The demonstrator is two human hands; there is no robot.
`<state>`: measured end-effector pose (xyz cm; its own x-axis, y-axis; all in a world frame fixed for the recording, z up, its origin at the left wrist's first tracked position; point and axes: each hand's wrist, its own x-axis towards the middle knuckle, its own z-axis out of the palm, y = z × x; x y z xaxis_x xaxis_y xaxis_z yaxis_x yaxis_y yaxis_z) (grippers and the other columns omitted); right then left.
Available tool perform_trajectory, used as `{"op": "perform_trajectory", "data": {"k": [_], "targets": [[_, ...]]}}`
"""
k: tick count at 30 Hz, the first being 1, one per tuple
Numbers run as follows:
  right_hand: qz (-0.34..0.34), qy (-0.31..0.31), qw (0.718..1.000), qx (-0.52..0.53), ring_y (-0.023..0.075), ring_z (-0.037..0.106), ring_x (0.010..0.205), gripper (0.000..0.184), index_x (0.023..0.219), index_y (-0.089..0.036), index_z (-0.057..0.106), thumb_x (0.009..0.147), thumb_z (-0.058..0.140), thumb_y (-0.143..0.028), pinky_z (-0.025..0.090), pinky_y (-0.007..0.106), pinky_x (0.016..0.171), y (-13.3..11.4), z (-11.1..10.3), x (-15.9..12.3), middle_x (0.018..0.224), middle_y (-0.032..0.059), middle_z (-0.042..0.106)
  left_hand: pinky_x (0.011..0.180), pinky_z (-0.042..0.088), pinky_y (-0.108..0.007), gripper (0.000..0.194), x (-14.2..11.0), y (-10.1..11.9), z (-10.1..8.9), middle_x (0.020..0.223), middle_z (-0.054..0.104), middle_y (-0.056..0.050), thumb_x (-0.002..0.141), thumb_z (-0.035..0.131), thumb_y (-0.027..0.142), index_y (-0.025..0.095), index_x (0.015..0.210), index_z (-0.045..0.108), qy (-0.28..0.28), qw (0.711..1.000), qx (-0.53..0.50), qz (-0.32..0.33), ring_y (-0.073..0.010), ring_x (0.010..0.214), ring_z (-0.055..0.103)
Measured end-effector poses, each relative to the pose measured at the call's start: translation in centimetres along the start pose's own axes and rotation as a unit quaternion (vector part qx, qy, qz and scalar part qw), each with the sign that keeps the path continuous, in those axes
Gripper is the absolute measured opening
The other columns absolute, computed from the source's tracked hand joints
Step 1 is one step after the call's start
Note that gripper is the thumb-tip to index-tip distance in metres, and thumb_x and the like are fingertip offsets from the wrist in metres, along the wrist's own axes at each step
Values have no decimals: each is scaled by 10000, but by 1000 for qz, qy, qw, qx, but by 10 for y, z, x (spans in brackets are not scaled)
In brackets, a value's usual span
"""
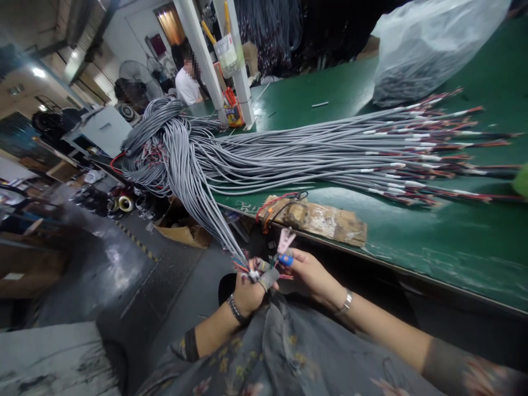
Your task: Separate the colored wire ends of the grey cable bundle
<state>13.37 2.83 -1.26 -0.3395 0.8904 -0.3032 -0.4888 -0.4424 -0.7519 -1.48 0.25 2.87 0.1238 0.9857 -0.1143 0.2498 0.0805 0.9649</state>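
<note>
My left hand (249,291) is closed around the ends of several grey cables (220,228), whose stripped coloured wires (240,267) fan out at the fist. Grey tape wraps its thumb (269,279). My right hand (309,272) is pinched just to the right, its fingertips at thin wires coming out of the left hand. Blue tape (286,259) covers one of its fingers. A pale pink clip (285,241) like a clothes peg stands right above those fingertips; whether they grip it is unclear.
Many more grey cables (289,148) lie along the green table (412,247), ends to the right. A wooden block (325,220) with wires sits at the front edge. Behind are a plastic bag (429,55), white posts (237,71) and a person (188,85). A cardboard box (181,228) is below.
</note>
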Motion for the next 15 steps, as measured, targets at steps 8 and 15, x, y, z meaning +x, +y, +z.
{"op": "perform_trajectory", "data": {"k": [8,15], "targets": [[-40,7,998,57,135,486,564,480,747,-183,649,673,679,-656,423,289,566,-8,0,15,628,7,574,574,464,-256,382,6,9,11,503,628,-20,761,652,498,186,549,587,54,998,-31,7,-143,513,587],[-91,-19,995,-23,169,551,568,594,878,-187,674,763,493,-741,448,323,568,-6,-1,19,657,28,611,583,475,-265,352,14,8,23,498,625,-21,737,671,486,189,566,590,75,996,-45,9,-145,503,588]]}}
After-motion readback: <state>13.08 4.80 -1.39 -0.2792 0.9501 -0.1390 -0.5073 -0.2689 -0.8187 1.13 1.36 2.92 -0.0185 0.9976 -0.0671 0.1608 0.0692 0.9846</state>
